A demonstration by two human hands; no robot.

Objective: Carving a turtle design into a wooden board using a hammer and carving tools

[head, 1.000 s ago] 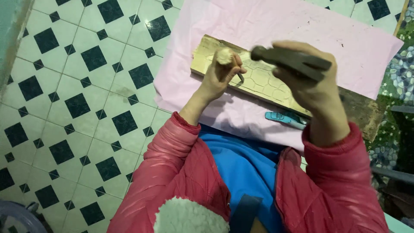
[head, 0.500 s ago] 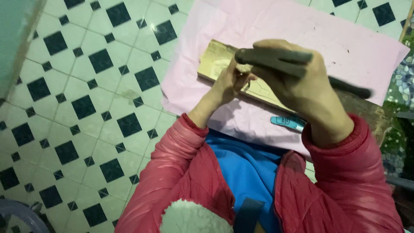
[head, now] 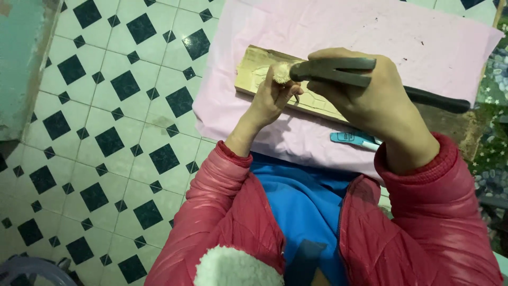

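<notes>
My left hand [head: 271, 98] grips a wooden-handled chisel [head: 282, 73] upright on a pale wooden board [head: 254, 74] with a carved pattern. My right hand [head: 365, 95] holds a dark metal hammer [head: 338, 70] sideways, its head touching the frayed top of the chisel handle. The hammer's black handle [head: 439, 99] sticks out to the right past my hand. The board lies on a pink cloth [head: 370, 32]. The chisel blade is hidden behind my left fingers.
A light blue pen-like tool [head: 353, 140] lies on the pink cloth near my right wrist. White floor tiles with black diamonds [head: 106, 106] spread to the left. A teal wall edge [head: 21, 63] stands far left, patterned fabric [head: 492, 132] at right.
The hammer has come down from a raised position onto the top of the chisel. My left hand stays on the board holding the chisel.
</notes>
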